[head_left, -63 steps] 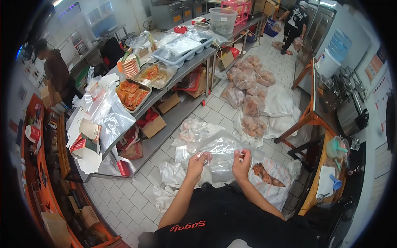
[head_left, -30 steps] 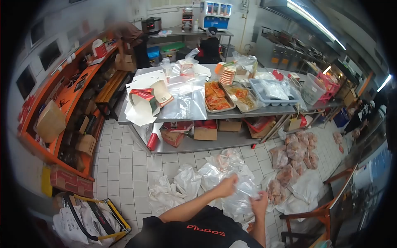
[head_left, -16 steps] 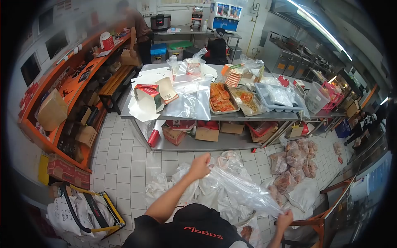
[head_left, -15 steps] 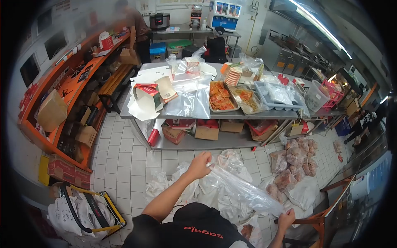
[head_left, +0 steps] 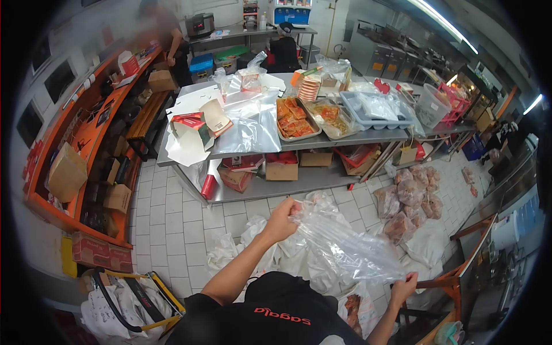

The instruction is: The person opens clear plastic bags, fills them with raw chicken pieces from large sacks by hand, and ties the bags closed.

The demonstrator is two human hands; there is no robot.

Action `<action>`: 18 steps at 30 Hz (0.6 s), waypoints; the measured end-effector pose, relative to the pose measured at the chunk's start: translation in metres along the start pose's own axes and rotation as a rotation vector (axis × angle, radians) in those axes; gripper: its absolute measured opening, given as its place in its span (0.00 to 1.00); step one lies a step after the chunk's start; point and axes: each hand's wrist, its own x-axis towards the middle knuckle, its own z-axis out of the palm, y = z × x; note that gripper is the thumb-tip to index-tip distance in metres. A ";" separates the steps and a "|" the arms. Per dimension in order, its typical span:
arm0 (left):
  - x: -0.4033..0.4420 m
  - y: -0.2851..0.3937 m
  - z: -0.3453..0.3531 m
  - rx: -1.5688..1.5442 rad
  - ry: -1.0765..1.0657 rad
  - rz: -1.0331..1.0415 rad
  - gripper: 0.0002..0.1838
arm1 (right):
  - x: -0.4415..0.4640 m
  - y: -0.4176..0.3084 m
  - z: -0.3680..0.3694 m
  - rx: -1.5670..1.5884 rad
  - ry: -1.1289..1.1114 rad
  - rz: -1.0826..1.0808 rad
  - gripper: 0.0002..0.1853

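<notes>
A clear plastic bag [head_left: 351, 244] is stretched between my two hands, above the floor. My left hand [head_left: 283, 219] is closed on its upper left end. My right hand [head_left: 406, 284] pinches the lower right end. Under the bag, crumpled white plastic sacks [head_left: 238, 250] lie spread over the tiles. Close to my body, below the bag, an open white sack shows reddish-brown pieces [head_left: 353, 313] that look like meat. Several filled clear bags [head_left: 413, 192] of what looks like raw meat are grouped on the floor beyond my right hand.
A steel table [head_left: 241, 154] ahead carries food trays [head_left: 297, 119], a blue-grey tray [head_left: 376, 112] and cartons. Orange shelving [head_left: 123, 95] lines the left, with a loaded yellow-framed trolley [head_left: 129, 302] nearby. A wooden frame [head_left: 454, 287] stands right. Co-workers [head_left: 283, 52] are at the back.
The clear bag, earlier drawn out narrow, is now spread wider between my hands. My right hand has risen slightly. My view has shifted a little, and both hands still grip the bag.
</notes>
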 end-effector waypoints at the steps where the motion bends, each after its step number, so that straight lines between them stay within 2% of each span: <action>1: -0.004 -0.004 -0.001 0.003 -0.014 -0.008 0.13 | -0.004 0.008 -0.001 -0.007 -0.005 0.014 0.14; 3: -0.002 -0.009 0.001 0.199 -0.031 0.102 0.15 | 0.001 0.021 0.000 0.021 -0.010 -0.016 0.14; 4: 0.008 0.008 -0.019 0.141 0.010 -0.251 0.20 | 0.005 0.003 -0.016 0.095 -0.006 0.189 0.14; 6: 0.009 0.000 -0.016 0.110 0.064 -0.245 0.24 | 0.002 0.001 -0.007 0.261 -0.061 0.185 0.13; 7: 0.009 -0.009 -0.016 0.224 0.067 -0.181 0.30 | 0.003 -0.002 -0.001 0.455 -0.062 0.330 0.10; 8: 0.009 -0.017 -0.012 0.327 0.061 -0.106 0.35 | 0.004 0.021 0.017 0.598 -0.014 0.330 0.07; 9: 0.009 -0.005 -0.001 0.296 -0.008 -0.092 0.35 | 0.005 0.008 0.028 0.601 0.089 0.397 0.14; 10: 0.005 0.008 0.007 0.450 -0.048 -0.039 0.43 | 0.001 -0.005 0.034 0.452 0.119 0.201 0.18; 11: 0.001 0.022 0.016 0.603 -0.082 0.027 0.51 | 0.002 -0.055 0.025 0.722 -0.004 0.323 0.22; 12: -0.008 0.030 0.029 0.541 -0.281 0.011 0.61 | -0.002 -0.066 0.034 0.688 -0.019 0.221 0.25; 13: -0.013 0.040 0.044 0.521 -0.338 0.032 0.61 | -0.005 -0.107 0.027 0.649 -0.081 0.201 0.24; 14: -0.021 0.053 0.062 0.457 -0.417 0.133 0.62 | -0.010 -0.111 0.040 0.835 -0.104 0.163 0.25; 15: -0.030 0.065 0.078 0.391 -0.488 0.228 0.62 | -0.013 -0.116 0.044 0.760 -0.168 0.116 0.28; 16: -0.034 0.077 0.096 0.355 -0.446 0.272 0.48 | -0.016 -0.120 0.046 0.688 -0.237 0.072 0.31; 17: -0.035 0.070 0.109 0.343 -0.485 0.278 0.48 | -0.015 -0.126 0.043 0.672 -0.214 0.103 0.31; 18: -0.037 0.054 0.126 0.314 -0.597 0.200 0.36 | -0.011 -0.135 0.035 0.538 -0.254 0.056 0.31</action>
